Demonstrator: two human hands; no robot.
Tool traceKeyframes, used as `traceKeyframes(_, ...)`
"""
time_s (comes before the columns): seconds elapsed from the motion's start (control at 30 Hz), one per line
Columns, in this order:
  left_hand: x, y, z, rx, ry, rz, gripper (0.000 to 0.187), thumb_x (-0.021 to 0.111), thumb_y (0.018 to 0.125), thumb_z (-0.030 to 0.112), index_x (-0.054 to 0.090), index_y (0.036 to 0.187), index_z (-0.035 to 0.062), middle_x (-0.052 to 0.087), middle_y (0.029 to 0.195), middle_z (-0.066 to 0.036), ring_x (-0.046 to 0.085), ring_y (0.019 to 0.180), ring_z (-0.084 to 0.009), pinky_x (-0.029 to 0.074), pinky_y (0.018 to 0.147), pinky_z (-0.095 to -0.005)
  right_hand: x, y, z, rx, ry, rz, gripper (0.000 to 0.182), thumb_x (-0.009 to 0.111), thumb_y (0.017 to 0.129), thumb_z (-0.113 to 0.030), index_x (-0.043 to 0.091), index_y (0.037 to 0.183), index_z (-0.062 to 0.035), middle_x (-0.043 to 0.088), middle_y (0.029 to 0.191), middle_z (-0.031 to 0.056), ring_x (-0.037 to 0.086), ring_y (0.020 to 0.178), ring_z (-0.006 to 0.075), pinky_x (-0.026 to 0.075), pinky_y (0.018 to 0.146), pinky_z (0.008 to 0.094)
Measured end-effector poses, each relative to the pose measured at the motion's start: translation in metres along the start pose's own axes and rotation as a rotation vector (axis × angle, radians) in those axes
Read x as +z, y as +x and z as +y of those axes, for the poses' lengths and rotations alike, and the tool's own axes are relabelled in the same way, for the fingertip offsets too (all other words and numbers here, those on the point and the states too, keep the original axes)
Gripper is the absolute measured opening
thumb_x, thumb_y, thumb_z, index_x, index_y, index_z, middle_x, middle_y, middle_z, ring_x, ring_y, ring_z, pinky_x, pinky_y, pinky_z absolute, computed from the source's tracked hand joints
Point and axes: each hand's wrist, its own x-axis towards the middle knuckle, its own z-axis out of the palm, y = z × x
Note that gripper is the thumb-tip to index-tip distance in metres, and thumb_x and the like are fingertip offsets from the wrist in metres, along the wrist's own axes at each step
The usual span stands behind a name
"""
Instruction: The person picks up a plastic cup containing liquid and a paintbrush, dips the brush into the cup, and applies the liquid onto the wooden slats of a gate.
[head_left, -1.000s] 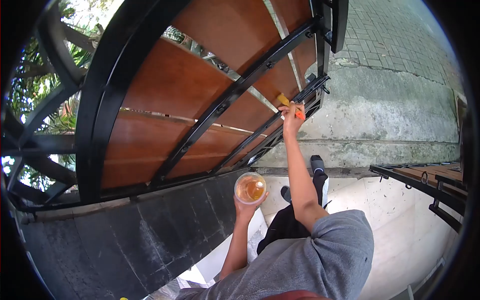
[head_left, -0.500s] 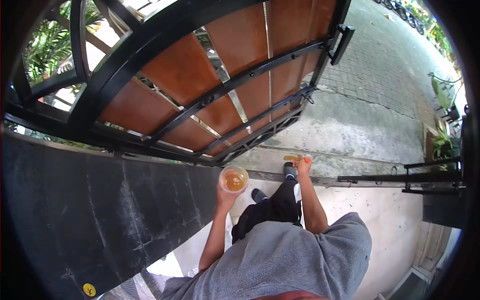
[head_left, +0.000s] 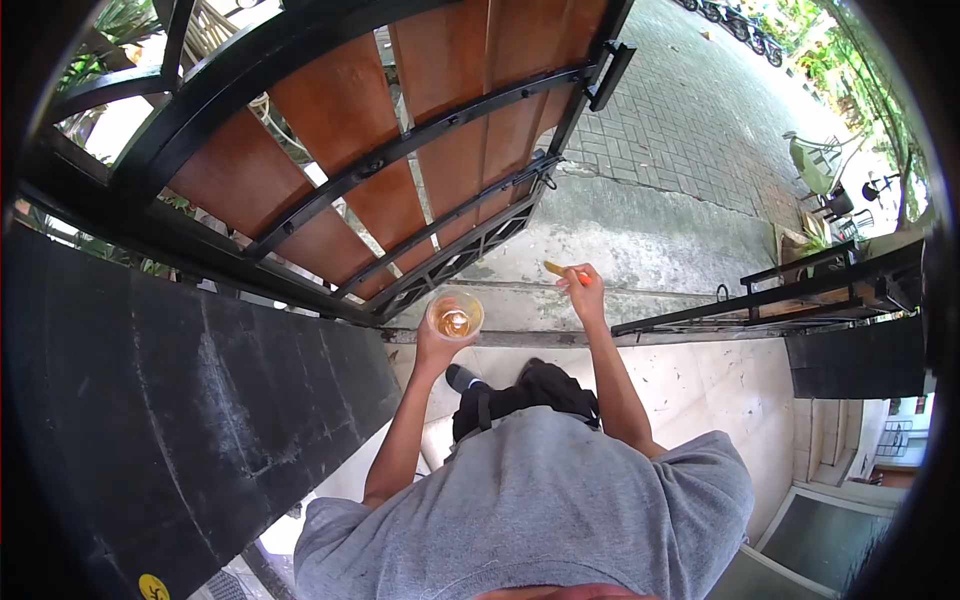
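Note:
My left hand (head_left: 436,350) is wrapped round a clear plastic cup (head_left: 471,305) with some amber liquid (head_left: 453,323) in the bottom. It is held out in front of me, near the foot of the open gate leaf. To the right, my right hand (head_left: 589,292) grips what looks like a paintbrush (head_left: 553,268). A bit of its orange handle shows at the fingers, and the yellowish-brown end points left toward the gate. The brush is apart from both the cup and the gate.
A gate leaf (head_left: 340,100) of brown wooden boards in a black metal frame stands ahead to the left. Beside me on the left is a black wall (head_left: 200,400). Another black metal gate part (head_left: 700,325) lies right. A raised concrete threshold (head_left: 640,245) leads to paving.
My view has shifted, and the gate sits further left in it. My right hand has come up with the brush. The feet have moved: one shoe is now mostly hidden by the trousers.

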Motion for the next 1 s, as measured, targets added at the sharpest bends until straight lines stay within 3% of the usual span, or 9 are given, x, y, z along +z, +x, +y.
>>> traceKeyframes(0.23, 0.020, -0.007, 0.019, 0.068, -0.054, 0.061, 0.067, 0.087, 0.059, 0.000, 0.054, 0.118, 0.0005, 0.062, 0.109, -0.007, 0.061, 0.101, -0.0155, 0.049, 0.091, -0.0288, -0.026, -0.011, -0.013, -0.063, -0.163, -0.319, 0.011, 0.059, 0.093, -0.010, 0.060, 0.094, 0.0008, 0.069, 0.083, 0.0099, 0.068, 0.075, 0.0129, 0.051, 0.060, 0.0255)
traceKeyframes(0.33, 0.039, -0.010, 0.033, 0.043, -0.073, 0.042, 0.067, 0.087, 0.059, 0.001, 0.055, 0.118, 0.0008, 0.062, 0.108, -0.006, 0.060, 0.101, -0.0148, 0.049, 0.090, -0.0282, -0.056, -0.024, -0.011, -0.168, -0.282, -0.307, 0.011, 0.060, 0.090, -0.009, 0.064, 0.090, 0.0013, 0.071, 0.078, 0.0108, 0.068, 0.072, 0.0135, 0.050, 0.064, 0.0271)
traceKeyframes(0.43, 0.068, -0.015, 0.047, 0.040, -0.039, 0.038, 0.072, 0.090, 0.058, 0.002, 0.053, 0.120, 0.0017, 0.061, 0.109, -0.006, 0.059, 0.102, -0.0147, 0.048, 0.092, -0.0284, -0.101, -0.042, -0.008, -0.167, -0.138, -0.295, 0.011, 0.061, 0.090, -0.009, 0.066, 0.090, 0.0011, 0.071, 0.077, 0.0095, 0.068, 0.073, 0.0128, 0.051, 0.065, 0.0268)
traceKeyframes(0.63, 0.166, -0.056, 0.099, 0.031, -0.095, 0.098, 0.072, 0.089, 0.063, 0.007, 0.051, 0.124, 0.0028, 0.061, 0.109, -0.005, 0.058, 0.107, -0.0163, 0.047, 0.097, -0.0314, -0.209, -0.075, 0.028, -0.023, 0.033, -0.297, 0.013, 0.058, 0.093, -0.008, 0.064, 0.102, -0.0005, 0.069, 0.087, 0.0066, 0.069, 0.078, 0.0126, 0.052, 0.063, 0.0247)
traceKeyframes(0.77, 0.230, -0.086, 0.114, 0.024, -0.153, 0.102, 0.069, 0.087, 0.067, 0.005, 0.049, 0.124, 0.0022, 0.064, 0.104, -0.006, 0.061, 0.098, -0.0140, 0.050, 0.087, -0.0287, -0.276, -0.096, 0.040, 0.087, 0.115, -0.244, 0.021, 0.058, 0.092, -0.004, 0.061, 0.113, -0.0001, 0.069, 0.084, 0.0090, 0.069, 0.076, 0.0139, 0.051, 0.061, 0.0238)
traceKeyframes(1.0, 0.263, -0.106, 0.117, 0.042, -0.115, 0.156, 0.073, 0.089, 0.065, 0.008, 0.046, 0.124, 0.0032, 0.064, 0.103, -0.007, 0.061, 0.098, -0.0134, 0.050, 0.088, -0.0289, -0.327, -0.071, 0.082, 0.248, 0.211, -0.212, 0.019, 0.057, 0.093, -0.012, 0.061, 0.109, -0.0023, 0.072, 0.079, 0.0132, 0.064, 0.060, 0.0111, 0.044, 0.051, 0.0217)
